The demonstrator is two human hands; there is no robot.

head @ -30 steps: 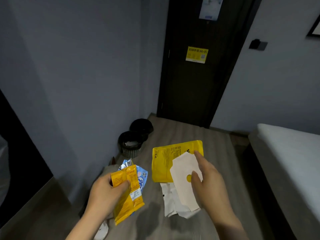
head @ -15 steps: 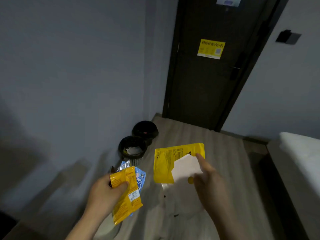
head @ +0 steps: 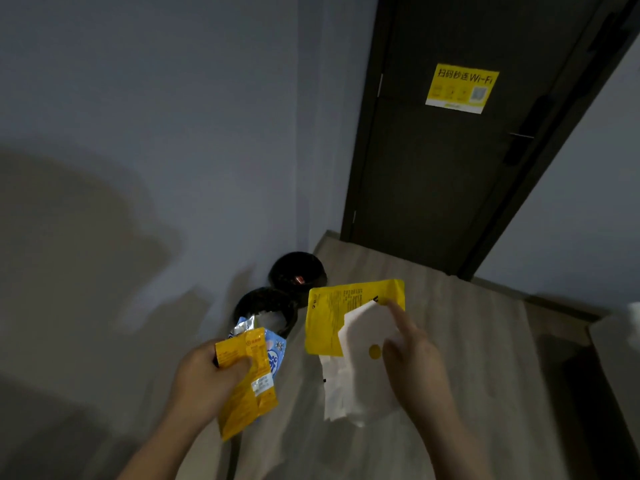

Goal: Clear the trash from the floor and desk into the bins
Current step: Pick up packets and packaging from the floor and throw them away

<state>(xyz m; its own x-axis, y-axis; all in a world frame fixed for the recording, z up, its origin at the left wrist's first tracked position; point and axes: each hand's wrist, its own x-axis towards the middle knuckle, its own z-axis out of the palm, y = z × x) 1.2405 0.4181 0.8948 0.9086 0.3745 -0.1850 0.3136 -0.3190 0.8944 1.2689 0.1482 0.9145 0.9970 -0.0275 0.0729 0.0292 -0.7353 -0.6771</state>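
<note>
My left hand (head: 204, 382) grips an orange-yellow snack wrapper (head: 247, 393) with a blue and silver wrapper (head: 275, 353) behind it. My right hand (head: 414, 362) holds a large yellow pouch (head: 332, 313) together with white paper pieces (head: 360, 386); its forefinger lies straight across them. Two round black bins stand on the floor against the left wall. The near bin (head: 266, 301) has white paper inside and sits just beyond the left hand's wrappers. The far bin (head: 298, 273) stands behind it with something small and red inside.
A dark door (head: 450, 168) with a yellow Wi-Fi sticker (head: 462, 88) closes off the far end. Pale wood floor (head: 450, 341) runs from the door toward me. A grey wall (head: 156, 168) lines the left. A bed edge (head: 620, 341) shows at far right.
The view has moved closer to the bins and the door. Both hands keep their hold on the same trash and now sit nearer the near bin.
</note>
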